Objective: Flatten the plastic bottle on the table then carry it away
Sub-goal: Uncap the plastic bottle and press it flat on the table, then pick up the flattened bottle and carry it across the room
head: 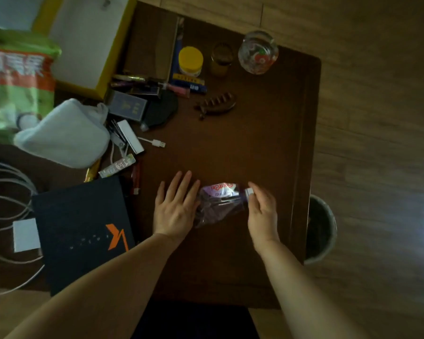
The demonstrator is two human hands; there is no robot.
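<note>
A clear plastic bottle [219, 204] with a white and red label lies on its side on the dark wooden table [242, 143], squashed and creased. Its white cap [249, 192] points right. My left hand [175, 206] lies flat with fingers spread, its edge pressing on the bottle's base end. My right hand [262, 209] grips the neck and cap end with its fingers curled around it.
A black box with an orange logo [83, 231] lies left of my left hand. Clutter fills the table's left and back: a white cloth bag [64, 135], cables, a yellow-lidded jar [191, 61], a glass jar [258, 52], a hair claw [216, 105]. A waste bin [320, 228] stands right of the table.
</note>
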